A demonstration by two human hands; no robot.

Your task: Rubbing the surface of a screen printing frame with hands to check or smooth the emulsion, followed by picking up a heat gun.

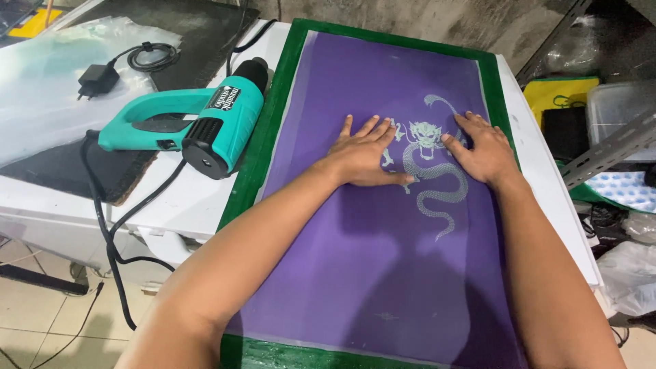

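Pressing purple screen | left hand, right hand fingers spread flat | dragon stencil between

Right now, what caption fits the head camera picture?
Both hands, left and right, press flat beside a dragon design on purple mesh.

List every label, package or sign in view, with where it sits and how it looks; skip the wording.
Label: small black rectangle with white print, on the side of the teal heat gun, left of the purple screen.
Yellow bag: far right beside the table, with a dark green loop emblem.
Clear plastic bags: lower right, crumpled, contents unclear.
No display screens or signs.
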